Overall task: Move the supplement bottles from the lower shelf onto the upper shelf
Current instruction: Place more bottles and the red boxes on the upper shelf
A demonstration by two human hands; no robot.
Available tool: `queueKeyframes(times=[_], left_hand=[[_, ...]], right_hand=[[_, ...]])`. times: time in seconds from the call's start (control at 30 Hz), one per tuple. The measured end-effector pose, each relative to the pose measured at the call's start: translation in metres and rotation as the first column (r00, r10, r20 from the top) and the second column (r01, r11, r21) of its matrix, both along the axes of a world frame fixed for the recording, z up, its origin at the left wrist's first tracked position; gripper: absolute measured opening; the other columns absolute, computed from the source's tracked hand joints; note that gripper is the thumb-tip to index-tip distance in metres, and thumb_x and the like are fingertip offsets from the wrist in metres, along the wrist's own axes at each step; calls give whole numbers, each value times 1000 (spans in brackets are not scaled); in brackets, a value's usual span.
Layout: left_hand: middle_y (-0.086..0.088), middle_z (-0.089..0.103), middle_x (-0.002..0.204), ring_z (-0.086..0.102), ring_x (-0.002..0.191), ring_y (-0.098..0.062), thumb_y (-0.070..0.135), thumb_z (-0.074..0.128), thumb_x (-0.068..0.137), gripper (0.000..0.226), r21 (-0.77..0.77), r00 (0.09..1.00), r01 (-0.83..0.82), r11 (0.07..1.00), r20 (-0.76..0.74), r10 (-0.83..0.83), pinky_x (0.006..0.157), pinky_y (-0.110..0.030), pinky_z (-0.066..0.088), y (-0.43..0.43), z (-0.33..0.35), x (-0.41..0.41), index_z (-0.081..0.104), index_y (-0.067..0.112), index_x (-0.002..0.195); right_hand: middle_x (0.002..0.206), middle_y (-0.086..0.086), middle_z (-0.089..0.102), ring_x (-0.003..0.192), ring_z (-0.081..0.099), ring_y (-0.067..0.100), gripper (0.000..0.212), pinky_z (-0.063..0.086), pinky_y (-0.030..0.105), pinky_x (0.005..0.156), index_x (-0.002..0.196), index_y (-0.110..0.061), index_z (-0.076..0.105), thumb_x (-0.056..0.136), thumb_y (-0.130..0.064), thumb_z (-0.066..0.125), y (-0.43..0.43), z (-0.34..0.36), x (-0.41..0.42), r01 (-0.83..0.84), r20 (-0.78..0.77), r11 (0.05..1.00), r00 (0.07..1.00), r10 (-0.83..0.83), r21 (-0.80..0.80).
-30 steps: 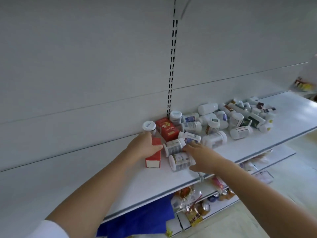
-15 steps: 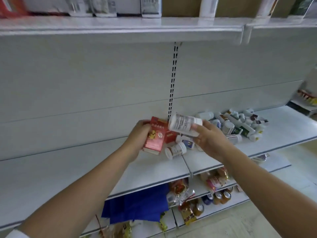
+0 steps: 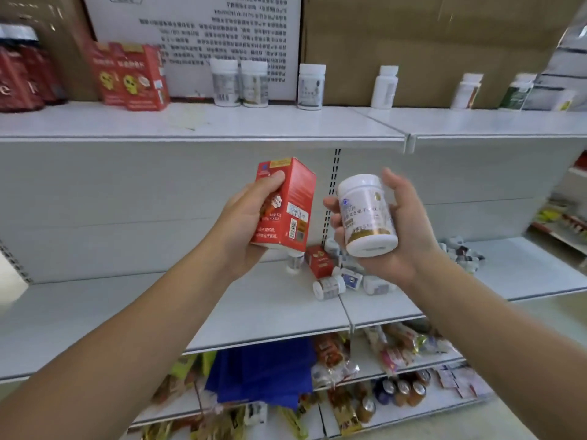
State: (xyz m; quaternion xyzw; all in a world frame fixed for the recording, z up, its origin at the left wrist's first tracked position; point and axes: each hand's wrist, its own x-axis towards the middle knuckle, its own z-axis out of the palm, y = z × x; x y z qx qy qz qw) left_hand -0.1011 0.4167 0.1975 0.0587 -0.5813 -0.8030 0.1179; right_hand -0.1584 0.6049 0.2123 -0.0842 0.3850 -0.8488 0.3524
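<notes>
Red cardboard box (image 3: 286, 204) in your left hand (image 3: 244, 223), white plastic supplement bottle (image 3: 365, 214) in your right hand (image 3: 403, 230), fingers curled round each, both between shelves. A heap of bottles (image 3: 343, 281) waits on the lower shelf (image 3: 190, 300); beyond, several upright bottles (image 3: 311, 87) stand on the upper shelf (image 3: 222, 122).
</notes>
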Motion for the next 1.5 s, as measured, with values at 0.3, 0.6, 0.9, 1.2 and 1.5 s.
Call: queueKeyframes(times=[0.3, 0.6, 0.9, 1.2, 1.5], left_hand=[[2, 74, 81, 70, 71, -12, 29, 68, 86, 21, -137, 987, -93, 986, -141, 73, 64, -27, 58, -61, 71, 30, 64, 19, 104], [-4, 73, 98, 73, 80, -17, 23, 76, 71, 53, -379, 975, -78, 922, -221, -8, 67, -32, 60, -151, 148, 6, 60, 14, 120], [-2, 72, 100, 74, 84, -16, 21, 86, 54, 64, -497, 981, -147, 855, -182, 63, 58, -24, 56, -211, 163, -72, 59, 18, 113], [-6, 69, 108, 71, 95, -22, 24, 92, 61, 58, -562, 974, -208, 800, -197, 114, 85, -46, 59, -217, 152, -134, 58, 23, 108], [0, 69, 107, 70, 92, -18, 23, 83, 73, 52, -648, 971, -227, 727, -203, 123, 54, -15, 54, -225, 140, -136, 56, 23, 118]], right_hand=[[85, 10, 65, 71, 63, 22, 46, 56, 28, 67, 110, -5, 60, 73, -33, 60, -55, 67, 10, 42, -285, 999, 958, -31, 33], [95, 5, 69, 85, 67, 19, 35, 57, 32, 74, 115, -11, 60, 84, -27, 65, -150, 123, -29, 149, -636, 987, 768, -75, 63], [113, 8, 70, 108, 67, 22, 29, 51, 42, 99, 109, -16, 62, 82, -18, 72, -188, 146, -145, 455, -858, 817, 505, 89, 353], [112, 10, 64, 86, 66, 16, 38, 57, 40, 80, 99, -25, 56, 72, -35, 81, -204, 142, -206, 607, -898, 662, 280, 339, 439], [111, 3, 58, 98, 66, 24, 45, 58, 37, 86, 104, -28, 53, 74, -11, 82, -200, 117, -223, 623, -960, 739, 73, 272, 257]])
